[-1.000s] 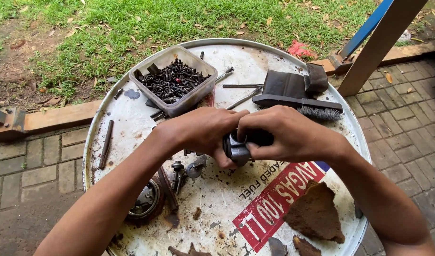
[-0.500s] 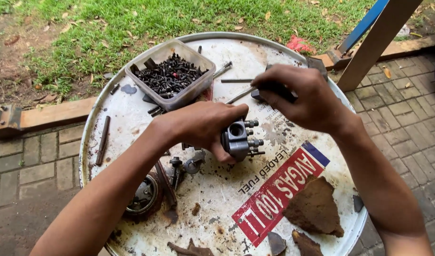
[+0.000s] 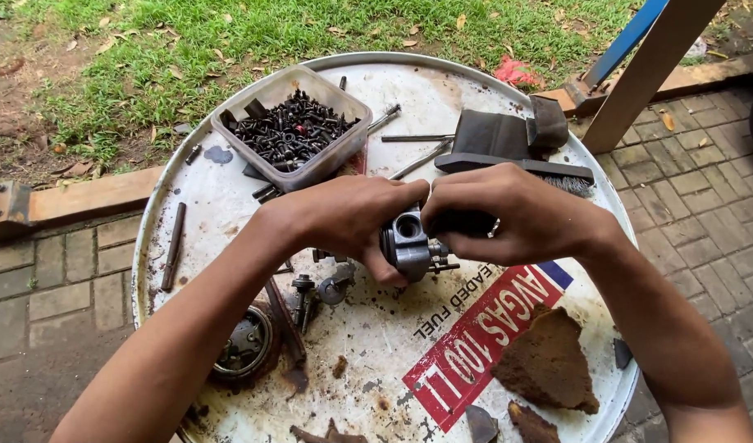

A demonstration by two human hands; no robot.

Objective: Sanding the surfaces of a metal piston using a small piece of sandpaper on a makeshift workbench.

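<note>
Hands meet over the middle of the round tabletop (image 3: 229,176), both gripping a small metal engine part (image 3: 409,244).

Left hand (image 3: 344,221) cups the part from beneath, steadying it; right hand (image 3: 508,215) closes its fingers over the top, apparently to work on it. Half a second ago the right hand was off by the wire brush (image 3: 524,168) near the far edge. A tub of screws (image 3: 290,127) sits far left.

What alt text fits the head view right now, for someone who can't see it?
Both hands, left hand and right hand, grip a small grey metal engine part above a white drum lid. A tub of black screws, a wire brush and loose bolts lie around.
</note>
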